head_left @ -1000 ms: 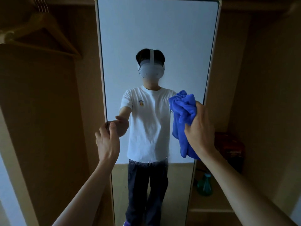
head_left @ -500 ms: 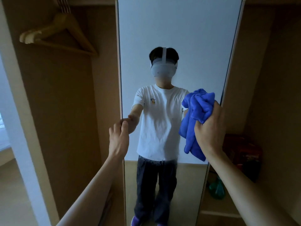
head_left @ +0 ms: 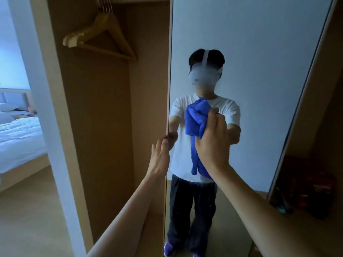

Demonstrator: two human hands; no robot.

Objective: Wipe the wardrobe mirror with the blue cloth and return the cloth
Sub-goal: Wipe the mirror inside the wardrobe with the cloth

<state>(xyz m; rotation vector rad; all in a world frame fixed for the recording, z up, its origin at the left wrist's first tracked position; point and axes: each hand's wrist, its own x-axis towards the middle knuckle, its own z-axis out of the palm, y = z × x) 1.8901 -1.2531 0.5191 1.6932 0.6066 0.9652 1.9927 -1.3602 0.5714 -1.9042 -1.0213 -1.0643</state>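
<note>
With the left hand hooked round the left edge of the mirror at frame centre, steady it while the right hand, clutching the bunched blue cloth, wipes in overlapping strokes.

A tall mirror stands upright straight ahead, filling the middle and right of the view. The left hand grips the mirror's left edge at mid height. Just to its right, the right hand holds a bunched cloth in front of the glass. Left of the mirror is an open wardrobe compartment with hangers at its top. Further left, beyond the wardrobe's side panel, lies a bed. Right of the mirror, low down, sit items too dim to make out.
</note>
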